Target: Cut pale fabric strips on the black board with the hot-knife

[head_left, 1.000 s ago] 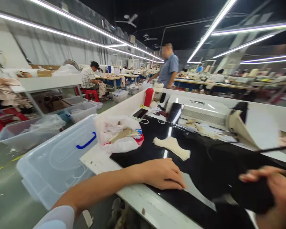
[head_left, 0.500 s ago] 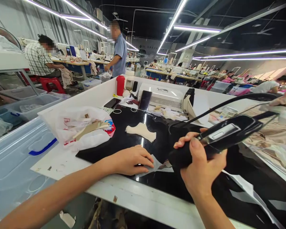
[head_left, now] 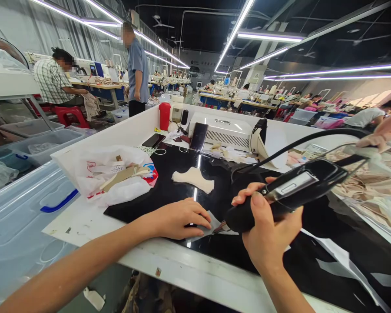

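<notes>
My left hand (head_left: 185, 218) lies palm down on the black tabletop (head_left: 169, 193), its fingers spread over a thin translucent sheet (head_left: 211, 224). In my right hand (head_left: 269, 217) is a black handheld tool (head_left: 291, 184) with a silver panel and a thick cable. The tool's metal tip (head_left: 220, 227) is at the sheet, just right of my left fingers. Beyond my left hand a cream fabric piece (head_left: 194, 178) lies flat. White strips (head_left: 340, 256) lie right of my right wrist.
A plastic bag of scraps (head_left: 117, 174) is at the left. A red bottle (head_left: 164, 116), two phones and a white machine (head_left: 220, 130) line the back. Piled fabric (head_left: 374, 191) and another person's hand (head_left: 382, 134) are at the right. Two people are beyond the table at left.
My right hand and the tool have moved left, bringing the tip nearer my left fingers. My left hand has stayed put. The standing person in blue has moved left.
</notes>
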